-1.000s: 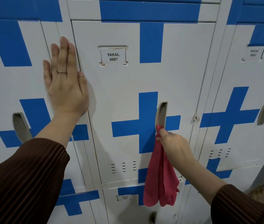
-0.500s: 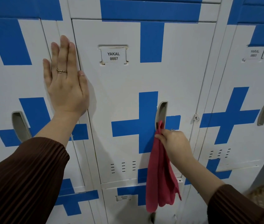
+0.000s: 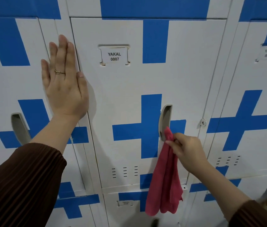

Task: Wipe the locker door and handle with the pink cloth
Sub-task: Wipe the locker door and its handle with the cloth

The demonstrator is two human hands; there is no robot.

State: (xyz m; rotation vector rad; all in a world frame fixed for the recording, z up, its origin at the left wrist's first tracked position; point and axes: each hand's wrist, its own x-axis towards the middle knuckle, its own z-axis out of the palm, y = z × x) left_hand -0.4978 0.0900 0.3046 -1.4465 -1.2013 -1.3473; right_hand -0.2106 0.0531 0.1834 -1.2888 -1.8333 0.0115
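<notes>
Lower right: right hand [image 3: 187, 149] pinching cloth [image 3: 164, 179], most of it hanging loose down the door [image 3: 126, 95]. Top corner now raised from a second ago, pushed into the handle [image 3: 165, 122] recess at centre right. Likely handle wiping under way, door face still to do. Upper left: left hand [image 3: 64, 82] flat, open, bracing.

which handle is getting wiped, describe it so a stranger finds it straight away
Find the white locker door labelled YAKAL 0007, in the middle column. Its grey recessed handle sits in the blue cross on the door's right side. Unlike its neighbours' handles, the pink cloth held by the right hand is tucked into its lower end.
</notes>
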